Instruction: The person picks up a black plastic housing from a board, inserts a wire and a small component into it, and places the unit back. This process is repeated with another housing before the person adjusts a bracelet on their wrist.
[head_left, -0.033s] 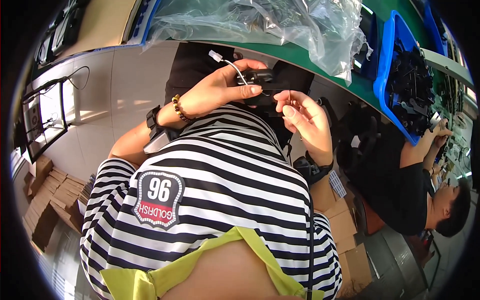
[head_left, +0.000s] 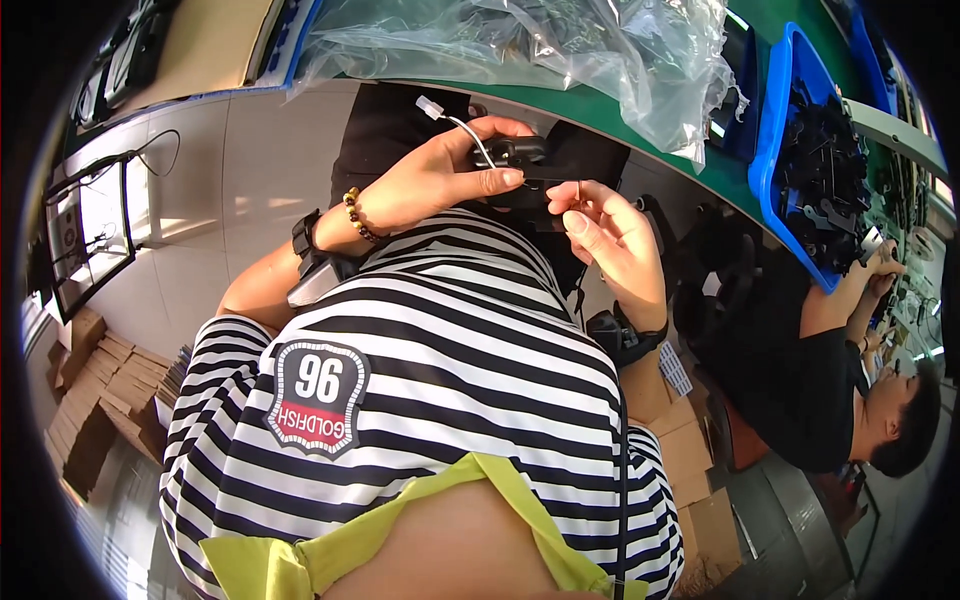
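My left hand [head_left: 445, 175] grips a small black plastic device [head_left: 518, 152] over my lap, with the thumb along its near side. A light grey cable [head_left: 466, 127] runs out from under the fingers and ends in a clear white plug [head_left: 430, 107]. My right hand [head_left: 615, 235] is just right of the device, its fingers curled and its fingertips close to the device's edge. Whatever those fingertips hold is too small to make out. The device's underside is dark and partly hidden by my left hand.
A green-topped table [head_left: 600, 115] stands ahead, bearing a clear plastic bag [head_left: 520, 45]. A blue bin [head_left: 768, 165] of black parts [head_left: 825, 170] is at the right. Near it a co-worker [head_left: 800, 370] in black sits. Cardboard boxes [head_left: 110, 390] lie left; a metal frame [head_left: 95, 225] stands beyond.
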